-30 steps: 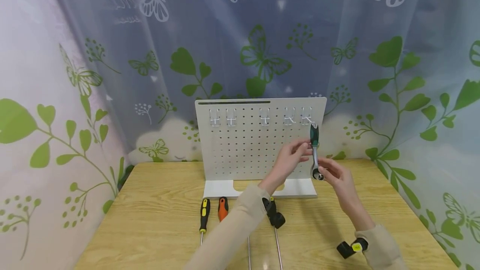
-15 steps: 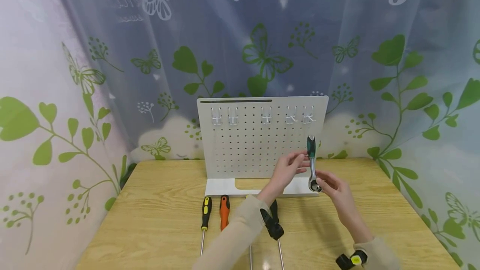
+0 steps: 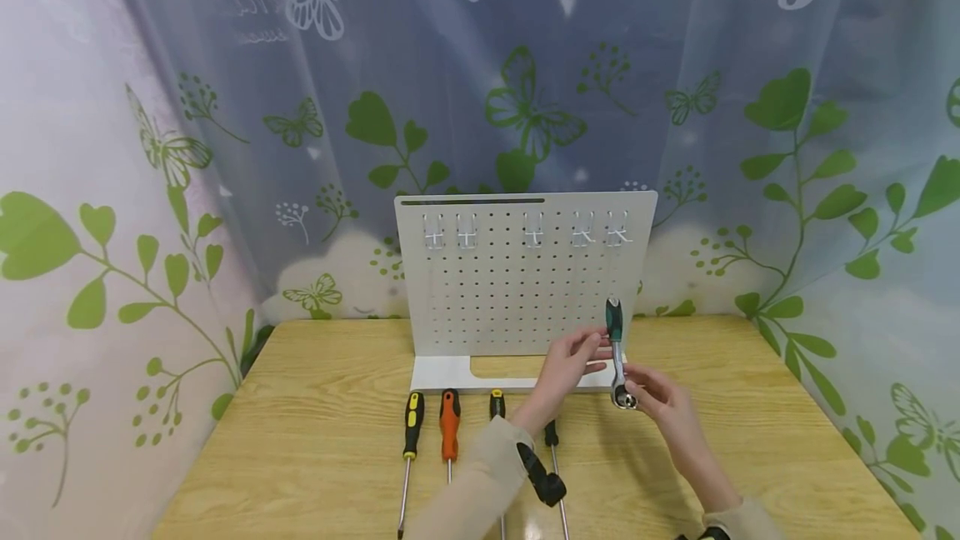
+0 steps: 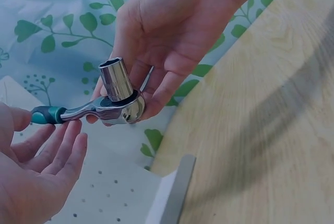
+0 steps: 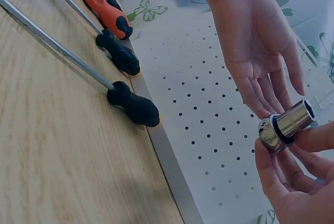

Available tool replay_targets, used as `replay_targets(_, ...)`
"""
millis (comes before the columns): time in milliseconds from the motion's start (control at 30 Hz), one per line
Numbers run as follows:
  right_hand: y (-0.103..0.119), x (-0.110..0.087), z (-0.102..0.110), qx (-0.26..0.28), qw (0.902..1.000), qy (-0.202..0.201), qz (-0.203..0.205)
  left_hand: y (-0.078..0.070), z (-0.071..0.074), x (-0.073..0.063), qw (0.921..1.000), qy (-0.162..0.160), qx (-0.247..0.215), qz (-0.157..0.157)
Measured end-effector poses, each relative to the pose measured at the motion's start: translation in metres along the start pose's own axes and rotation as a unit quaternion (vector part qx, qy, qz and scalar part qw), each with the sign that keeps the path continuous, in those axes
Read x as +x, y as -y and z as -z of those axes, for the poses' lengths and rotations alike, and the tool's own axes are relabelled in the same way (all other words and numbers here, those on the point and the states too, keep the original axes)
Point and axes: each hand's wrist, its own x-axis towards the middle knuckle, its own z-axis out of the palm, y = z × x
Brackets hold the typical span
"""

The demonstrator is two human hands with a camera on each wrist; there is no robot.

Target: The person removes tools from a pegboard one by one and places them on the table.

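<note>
A ratchet wrench [image 3: 617,361] with a green-and-black handle and a chrome head is held up in front of the pegboard's right part, handle upward. My left hand [image 3: 564,369] pinches the handle between thumb and fingers; in the left wrist view this left hand [image 4: 42,166] is at the lower left. At the head, my right hand [image 3: 667,411] grips with thumb and fingers. A chrome socket [image 4: 116,79] sits on the ratchet head [image 4: 122,108]. In the right wrist view the socket [image 5: 296,118] points up and right beside the right hand's thumb, and the handle is hidden.
Behind the hands stands a white pegboard [image 3: 510,290] with several clear hooks [image 3: 533,231] along its top. Several screwdrivers lie on the wooden table [image 3: 322,432], among them a black-and-yellow screwdriver [image 3: 413,425] and an orange screwdriver [image 3: 449,423]. A patterned curtain [image 3: 420,40] surrounds the table.
Both hands have lowered the ratchet wrench and shifted slightly left, away from the hooks. Their hold on it looks the same. More of the screwdriver handles shows beside the left sleeve.
</note>
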Motion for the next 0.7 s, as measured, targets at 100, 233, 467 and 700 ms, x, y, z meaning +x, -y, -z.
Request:
replay_targets(100,-0.003,-0.002,-0.002,0.002,1.0000,-0.002,-0.008,0.005,0.001,-0.004,0.9999,-0.005,-0.012,0.005)
replay_targets(233,-0.007,-0.006,-0.004,0.004,0.9999,0.003,-0.013,0.013,0.001,-0.009,0.9996,-0.011,-0.024,0.013)
replay_targets(467,-0.012,-0.010,-0.008,0.009,0.9997,0.006,-0.021,0.022,0.001,-0.016,0.9988,-0.027,-0.032,0.026)
replay_targets(700,-0.019,-0.015,-0.010,0.001,0.9995,0.013,-0.027,0.034,0.000,-0.021,0.9980,-0.039,-0.039,0.030)
